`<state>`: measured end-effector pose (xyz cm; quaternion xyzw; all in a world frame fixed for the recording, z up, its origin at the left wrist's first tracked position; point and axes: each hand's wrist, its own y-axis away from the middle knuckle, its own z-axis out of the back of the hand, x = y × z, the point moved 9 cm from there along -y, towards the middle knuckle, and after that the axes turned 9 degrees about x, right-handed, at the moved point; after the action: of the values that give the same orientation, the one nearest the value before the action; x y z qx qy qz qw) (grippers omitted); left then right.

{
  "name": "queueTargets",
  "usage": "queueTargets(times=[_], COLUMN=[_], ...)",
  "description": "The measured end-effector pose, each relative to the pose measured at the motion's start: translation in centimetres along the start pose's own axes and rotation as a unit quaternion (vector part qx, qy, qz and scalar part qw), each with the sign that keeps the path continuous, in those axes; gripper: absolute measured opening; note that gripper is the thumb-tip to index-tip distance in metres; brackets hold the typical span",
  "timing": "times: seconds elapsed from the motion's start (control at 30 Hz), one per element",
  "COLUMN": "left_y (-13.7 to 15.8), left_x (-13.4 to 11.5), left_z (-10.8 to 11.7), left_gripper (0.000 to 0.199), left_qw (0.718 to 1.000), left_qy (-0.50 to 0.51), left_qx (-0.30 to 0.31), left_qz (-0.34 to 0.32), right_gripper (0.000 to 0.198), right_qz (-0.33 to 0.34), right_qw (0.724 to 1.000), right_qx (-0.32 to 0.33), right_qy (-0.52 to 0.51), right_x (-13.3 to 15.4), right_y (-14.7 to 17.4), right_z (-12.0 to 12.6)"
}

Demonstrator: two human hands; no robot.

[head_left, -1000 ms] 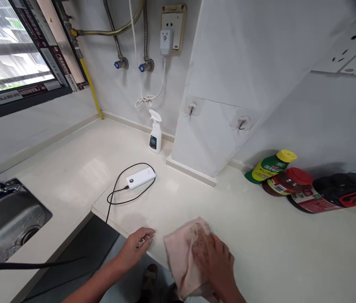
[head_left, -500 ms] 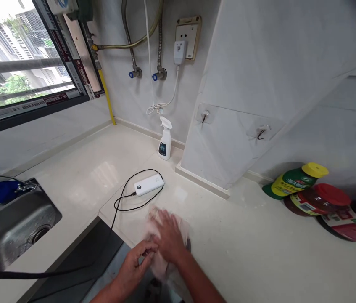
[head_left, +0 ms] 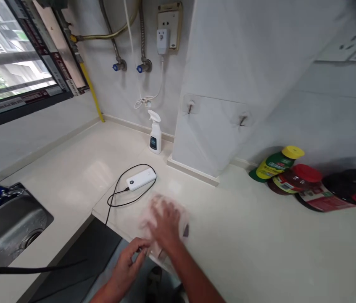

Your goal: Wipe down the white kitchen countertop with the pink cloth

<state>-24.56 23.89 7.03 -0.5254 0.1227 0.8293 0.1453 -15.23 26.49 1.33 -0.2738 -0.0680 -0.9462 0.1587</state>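
Wiping, under way: my right hand point(head_left: 165, 223), fingers spread flat on cloth point(head_left: 182, 219); left hand point(head_left: 130, 259) fingers curled at worktop point(head_left: 259, 235) edge; far stretch unwiped, I judge.

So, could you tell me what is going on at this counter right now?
A person is wiping the pale counter with a pinkish cloth, the right hand pressed flat on it near the front edge. The left hand sits at the counter's edge just beside the cloth. Behind them lie a white power bank with a black cable, and a spray bottle stands by the wall. Jars lie on their sides to the right; a sink is at left.
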Motion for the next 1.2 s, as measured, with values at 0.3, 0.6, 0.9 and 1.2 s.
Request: queueTargets(times=[0.3,0.6,0.9,1.2], left_y=[-5.3,-6.2,-7.1,-8.6], left_x=[-6.0,-5.3,-4.3,-7.8], left_z=[-5.7,-10.9,-11.5,-14.0], left_gripper=[0.033,0.032,0.038,0.030], left_qw=[0.989,0.963,0.958,0.947], left_qy=[0.003,-0.049,-0.081,-0.109], left_qx=[0.146,0.244,0.247,0.191], left_qz=[-0.036,-0.100,-0.120,-0.233], right_gripper=[0.061,0.029,0.041,0.064], right_qz=[0.014,-0.217,-0.205,-0.133], right_qw=[0.995,0.956,0.976,0.991], right_qx=[0.012,-0.096,-0.019,-0.008], right_qy=[0.093,0.175,0.074,0.022], right_x=[-2.7,-17.0,-10.9,-11.4], right_y=[8.6,29.6,17.2,7.6], right_z=[-0.3,7.0,3.9,9.9])
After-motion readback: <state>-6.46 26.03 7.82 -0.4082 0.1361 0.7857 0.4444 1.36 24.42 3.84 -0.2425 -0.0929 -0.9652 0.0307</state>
